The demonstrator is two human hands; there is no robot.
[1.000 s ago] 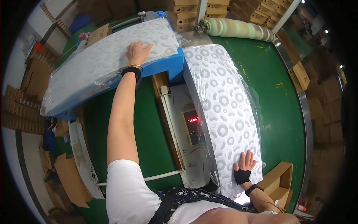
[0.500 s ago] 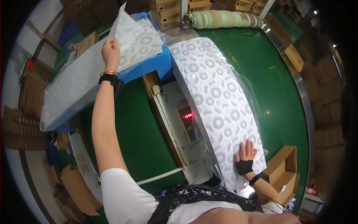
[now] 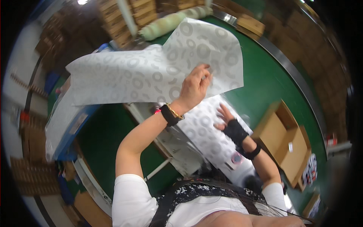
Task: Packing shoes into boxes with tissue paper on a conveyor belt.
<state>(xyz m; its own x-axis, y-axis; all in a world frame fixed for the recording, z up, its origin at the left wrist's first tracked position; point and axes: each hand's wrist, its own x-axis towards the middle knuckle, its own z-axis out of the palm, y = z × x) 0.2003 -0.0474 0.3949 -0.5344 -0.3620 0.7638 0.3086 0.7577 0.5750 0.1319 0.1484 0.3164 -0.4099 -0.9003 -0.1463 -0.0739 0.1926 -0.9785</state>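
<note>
My left hand (image 3: 194,87) pinches the edge of a large sheet of tissue paper (image 3: 128,73) printed with grey rings and arcs. Stretched across the view, the sheet hangs from the pile on the left toward the right, and its far part curls up. My right hand (image 3: 228,123), in a black fingerless glove, has its fingers spread just above the similar patterned paper stack (image 3: 200,123) below me. That stack is partly hidden by the lifted sheet. The pale pile on the left rests on a blue stand (image 3: 77,123).
An open brown cardboard box (image 3: 270,125) stands right of the stack on the green table (image 3: 264,75). A pale wrapped roll (image 3: 170,24) lies at the far edge, near stacked boxes (image 3: 141,11). Between stand and stack runs a white frame (image 3: 157,170).
My left hand has carried the sheet from the left pile rightward, over the stack. My right hand has lifted off the stack and moved farther away from me. The view has turned.
</note>
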